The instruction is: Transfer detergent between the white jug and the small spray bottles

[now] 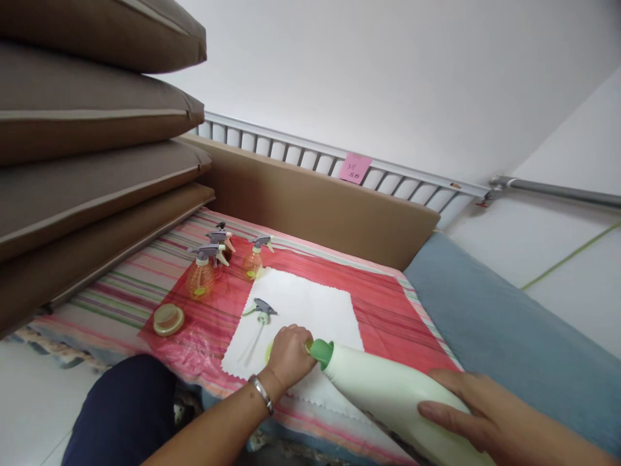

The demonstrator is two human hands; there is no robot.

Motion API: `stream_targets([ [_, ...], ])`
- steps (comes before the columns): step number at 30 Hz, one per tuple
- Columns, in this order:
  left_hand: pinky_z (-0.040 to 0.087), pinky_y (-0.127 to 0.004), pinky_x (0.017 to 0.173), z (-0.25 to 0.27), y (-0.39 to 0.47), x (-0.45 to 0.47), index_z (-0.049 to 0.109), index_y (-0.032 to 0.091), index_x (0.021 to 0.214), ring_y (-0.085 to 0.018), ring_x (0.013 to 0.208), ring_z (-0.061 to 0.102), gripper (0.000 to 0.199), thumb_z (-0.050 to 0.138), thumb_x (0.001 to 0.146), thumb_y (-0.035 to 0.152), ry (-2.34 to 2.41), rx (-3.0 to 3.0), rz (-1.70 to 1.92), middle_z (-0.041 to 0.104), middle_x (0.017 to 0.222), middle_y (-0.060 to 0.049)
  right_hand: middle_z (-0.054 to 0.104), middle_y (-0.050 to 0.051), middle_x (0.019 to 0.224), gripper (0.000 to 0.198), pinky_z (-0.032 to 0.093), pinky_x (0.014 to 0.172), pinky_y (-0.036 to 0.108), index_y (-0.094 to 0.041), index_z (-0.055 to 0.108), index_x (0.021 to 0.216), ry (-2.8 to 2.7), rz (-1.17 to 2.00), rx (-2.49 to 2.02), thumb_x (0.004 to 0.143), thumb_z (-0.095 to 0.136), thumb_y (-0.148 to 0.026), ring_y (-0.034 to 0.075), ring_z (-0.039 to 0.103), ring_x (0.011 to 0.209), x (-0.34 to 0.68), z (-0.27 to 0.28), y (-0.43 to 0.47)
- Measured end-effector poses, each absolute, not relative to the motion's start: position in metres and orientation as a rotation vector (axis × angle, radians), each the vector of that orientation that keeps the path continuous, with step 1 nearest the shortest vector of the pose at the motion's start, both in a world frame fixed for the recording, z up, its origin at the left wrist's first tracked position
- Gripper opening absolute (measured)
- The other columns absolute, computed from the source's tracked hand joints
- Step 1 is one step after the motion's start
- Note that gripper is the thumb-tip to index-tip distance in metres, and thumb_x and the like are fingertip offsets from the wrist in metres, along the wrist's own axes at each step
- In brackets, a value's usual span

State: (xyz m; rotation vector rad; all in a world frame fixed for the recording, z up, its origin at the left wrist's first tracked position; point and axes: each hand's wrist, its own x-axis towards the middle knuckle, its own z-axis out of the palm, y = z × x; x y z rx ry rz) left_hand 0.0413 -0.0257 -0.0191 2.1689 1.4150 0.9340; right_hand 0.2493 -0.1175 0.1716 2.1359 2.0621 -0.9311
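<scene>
My left hand [292, 356] is wrapped round a small yellow bottle [269, 351], mostly hidden by my fingers. My right hand [466, 408] grips a large pale green bottle [383, 382], tilted so that its green spout [322, 353] meets the small bottle's mouth. Whether liquid is flowing I cannot tell. Close to my left hand, a grey and green spray head [263, 310] with its thin tube lies on a white cloth [310, 304]. Further left stand spray bottles, an amber one [200, 279] and a smaller one [253, 264] among them.
A round yellowish lid or jar [168, 320] sits on the red plastic sheet [392, 304] over a striped cloth. Thick brown cushions [97, 136] are stacked at the left. Behind are a brown board [310, 200], a white railing and a pink note [356, 167].
</scene>
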Motion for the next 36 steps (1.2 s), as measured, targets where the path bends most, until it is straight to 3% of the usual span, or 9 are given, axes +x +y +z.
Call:
stream_targets([
  [10,0.037,-0.029,0.066,-0.019,-0.025,0.04,0.065,0.019,0.068,-0.02,0.073,0.058,0.01,0.055,0.069,0.019,1.421,2.148,0.927,0.067,0.071,-0.006,0.067,0.009,0.079,0.037,0.043,0.036,0.023,-0.018,0.066,0.089,2.051,-0.866,2.118,0.079,0.048,-0.049,0.023,0.063,0.063,0.247,0.176,-0.113],
  [14,0.036,-0.029,0.066,-0.019,-0.025,0.04,0.065,0.018,0.067,-0.02,0.072,0.059,0.01,0.054,0.068,0.019,1.417,2.15,0.937,0.067,0.07,-0.006,0.065,0.007,0.071,0.036,0.042,0.036,0.022,-0.018,0.066,0.089,2.033,-0.858,2.095,0.08,0.048,-0.048,0.021,0.062,0.06,0.247,0.176,-0.111],
  [25,0.036,-0.028,0.065,-0.019,-0.024,0.039,0.065,0.018,0.068,-0.02,0.071,0.058,0.011,0.054,0.068,0.02,1.427,2.147,0.937,0.067,0.07,-0.006,0.067,0.006,0.067,0.031,0.038,0.034,0.021,-0.022,0.069,0.069,2.038,-0.913,2.142,0.075,0.054,-0.048,0.02,0.061,0.057,0.239,0.184,-0.11],
  [33,0.035,-0.028,0.064,-0.02,-0.025,0.039,0.064,0.018,0.066,-0.019,0.07,0.058,0.011,0.054,0.069,0.021,1.416,2.16,0.954,0.066,0.069,-0.006,0.07,0.009,0.076,0.033,0.041,0.034,0.023,-0.02,0.07,0.088,2.065,-0.831,2.169,0.075,0.054,-0.045,0.023,0.063,0.059,0.237,0.186,-0.11],
  [36,0.035,-0.028,0.064,-0.021,-0.025,0.039,0.063,0.018,0.066,-0.019,0.07,0.058,0.01,0.054,0.069,0.02,1.419,2.162,0.955,0.066,0.069,-0.005,0.07,0.008,0.075,0.032,0.043,0.036,0.023,-0.02,0.07,0.087,2.056,-0.847,2.134,0.077,0.052,-0.045,0.023,0.064,0.06,0.238,0.185,-0.11],
])
